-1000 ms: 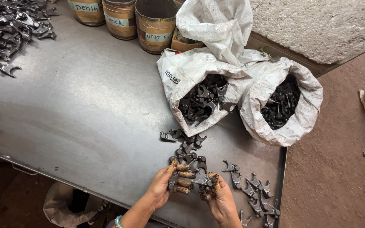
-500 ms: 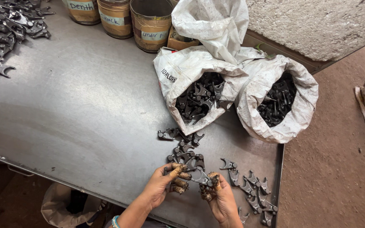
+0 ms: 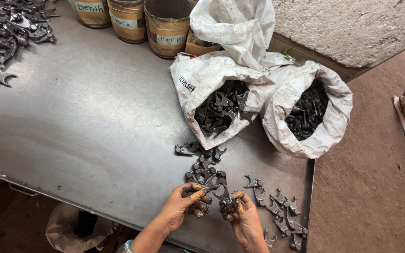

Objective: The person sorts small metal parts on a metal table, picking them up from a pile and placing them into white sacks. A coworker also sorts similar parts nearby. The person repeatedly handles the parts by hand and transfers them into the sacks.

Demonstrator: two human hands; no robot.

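Fingers (image 3: 198, 194) of the left hand (image 3: 179, 211) and right hand (image 3: 244, 220) are pinching one dark forked metal part (image 3: 223, 194) together, holding it just above the steel table (image 3: 94, 117). Loose parts (image 3: 202, 161) are lying beyond; two white sacks (image 3: 277, 98) are sitting farther back.

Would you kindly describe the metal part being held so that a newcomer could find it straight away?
Start at the grey steel table and follow its near edge to the two hands. Between the left hand and the right hand sits a dark forked metal part. Unlike the similar parts in the scattered pile beside it, this one is lifted off the table.
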